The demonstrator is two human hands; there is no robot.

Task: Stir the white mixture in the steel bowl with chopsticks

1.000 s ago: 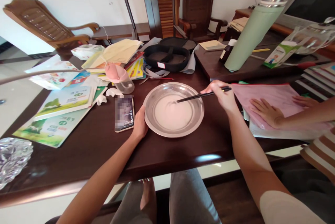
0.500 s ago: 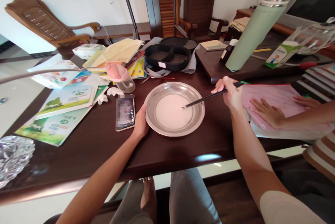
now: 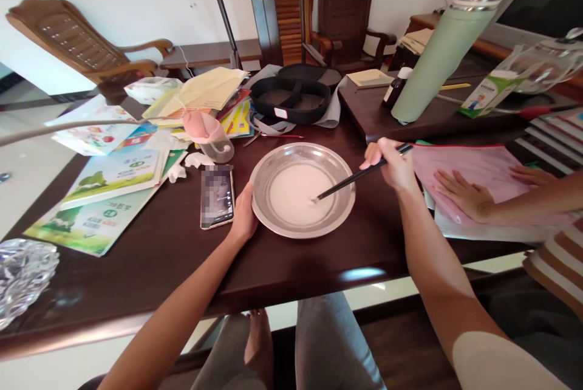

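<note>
A round metal dish (image 3: 268, 223) stands on the dark table in front of me, with a milky white liquid (image 3: 296, 192) in it. My left hand (image 3: 245, 215) grips the dish by its left rim. Black chopsticks (image 3: 348, 180) are held in my right hand (image 3: 390, 162), above the table to the right of the dish. Their tips dip into the liquid near its middle, with a little white stuff around them. Just left of my left hand lies a phone (image 3: 217, 198) with its screen lit.
Another person's hands (image 3: 467, 195) press on a pink plastic folder (image 3: 460, 165) at the right. Behind the dish is a black case (image 3: 291, 101). A green thermos (image 3: 444, 62) stands at back right. Booklets (image 3: 95, 214), a pink-lidded cup (image 3: 207, 135) and a glass bowl (image 3: 25, 277) are at left.
My right hand has moved slightly left and down, and the chopstick tips have shifted left and toward me in the liquid. The left hand keeps its hold on the rim.
</note>
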